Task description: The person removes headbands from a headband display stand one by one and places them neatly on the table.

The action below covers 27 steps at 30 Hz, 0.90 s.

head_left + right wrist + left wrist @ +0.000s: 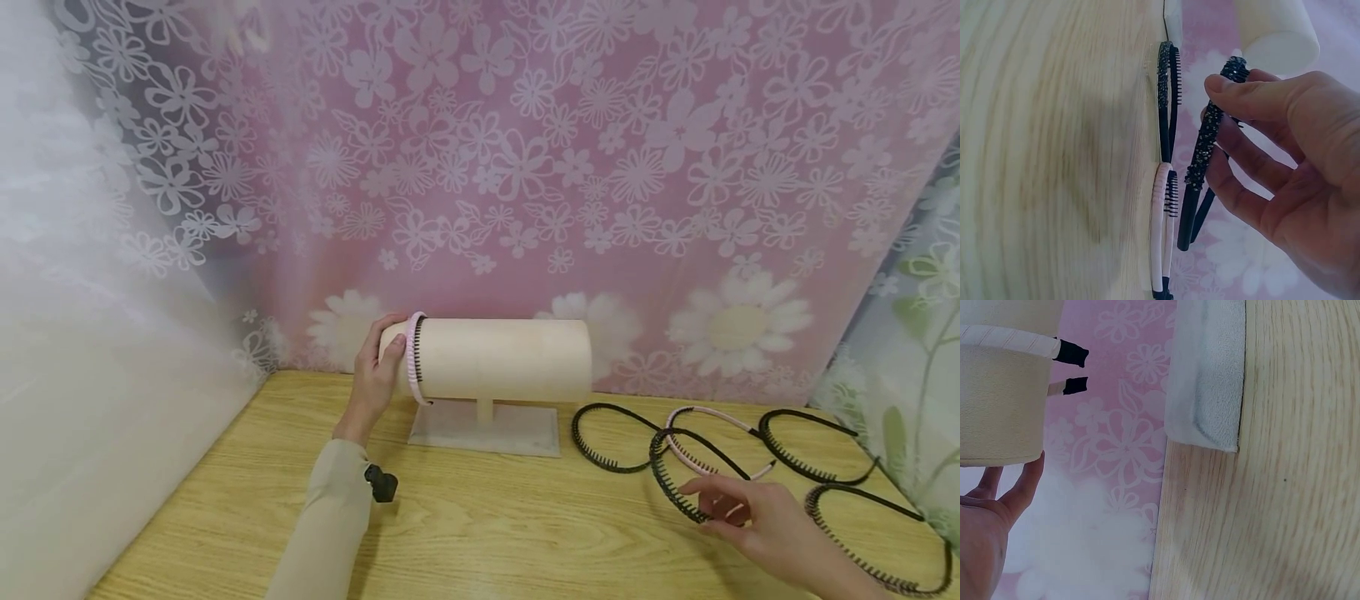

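Observation:
A cream padded roll (pixel 502 358) lies level on a post above a pale base, forming a headband stand. One pink headband (pixel 413 358) with dark comb teeth is around the roll near its left end. My left hand (pixel 375 371) holds that end, thumb in front and fingers over the top; its fingertips also show at the roll's rim in the left wrist view. My right hand (pixel 757 517) pinches a black headband (pixel 1209 131) studded with glittering stones. That headband is tilted above the table, its toothed side facing inward, its two ends pointing away from my thumb.
On the wood-grain table (pixel 525 533) to the right lie another black headband (pixel 611 407), a pink headband (pixel 705 410) and two dark headbands, one farther back (pixel 802 414), one nearer (pixel 870 492). A flowered pink curtain (pixel 525 208) hangs behind the stand.

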Tool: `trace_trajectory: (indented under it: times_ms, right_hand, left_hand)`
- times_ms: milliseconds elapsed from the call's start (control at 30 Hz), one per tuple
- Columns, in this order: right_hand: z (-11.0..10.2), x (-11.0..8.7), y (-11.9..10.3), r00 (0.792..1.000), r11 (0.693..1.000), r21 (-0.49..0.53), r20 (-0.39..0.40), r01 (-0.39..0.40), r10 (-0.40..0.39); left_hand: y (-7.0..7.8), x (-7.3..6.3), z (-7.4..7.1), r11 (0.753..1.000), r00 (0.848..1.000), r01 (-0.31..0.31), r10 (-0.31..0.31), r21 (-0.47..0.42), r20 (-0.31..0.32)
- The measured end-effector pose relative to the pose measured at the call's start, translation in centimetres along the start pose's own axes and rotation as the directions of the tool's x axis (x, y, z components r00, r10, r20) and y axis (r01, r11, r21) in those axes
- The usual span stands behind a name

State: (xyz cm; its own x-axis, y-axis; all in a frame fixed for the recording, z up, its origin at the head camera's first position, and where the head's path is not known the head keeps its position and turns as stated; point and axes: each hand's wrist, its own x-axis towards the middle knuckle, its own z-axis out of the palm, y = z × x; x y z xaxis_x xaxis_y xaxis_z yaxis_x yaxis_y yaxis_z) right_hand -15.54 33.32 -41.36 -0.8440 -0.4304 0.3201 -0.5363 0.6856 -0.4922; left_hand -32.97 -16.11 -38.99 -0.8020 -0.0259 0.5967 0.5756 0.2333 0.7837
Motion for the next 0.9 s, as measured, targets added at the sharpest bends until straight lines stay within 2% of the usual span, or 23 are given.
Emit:
trace_trajectory:
  times_ms: [200,367,467,533,633,767,900]
  right_hand:
    - [-0.2,-0.9,1.1,0.998,0.998,0.022,0.017,0.061,-0.061]
    - [-0.4,-1.6,1.7,0.997,0.998,0.027,0.052,0.052,-0.053]
    - [-0.7,-1.9,2.0,0.992,0.998,0.054,0.121,0.016,-0.022]
    - [-1.0,-2.1,2.2,0.984,0.997,0.069,0.179,-0.03,0.017]
    - [-1.3,-2.4,2.5,0.962,0.991,0.086,0.261,-0.099,0.074]
    - [-1.6,-2.8,2.9,0.941,0.982,0.111,0.321,-0.151,0.108]
    - [-1.8,-3.1,3.3,0.932,0.975,0.16,0.352,-0.153,0.088]
  left_hand:
    - [-0.5,0.1,0.1,1.0,1.0,0.006,-0.006,0.003,0.004]
    - [-0.5,0.1,0.1,1.0,1.0,0.013,-0.013,0.0,0.001]
    - [-0.4,0.0,0.1,1.0,1.0,0.022,-0.022,0.0,-0.001]
    - [0.0,-0.1,0.0,1.0,1.0,0.026,-0.026,0.001,0.005]
    - [1.6,-0.4,-0.1,1.0,0.999,0.028,-0.028,0.001,0.02]
    - [3.6,-0.7,-0.2,1.0,0.999,0.026,-0.027,0.01,0.028]
    - [3.6,-0.8,-0.2,1.0,0.999,0.024,-0.024,0.004,0.027]
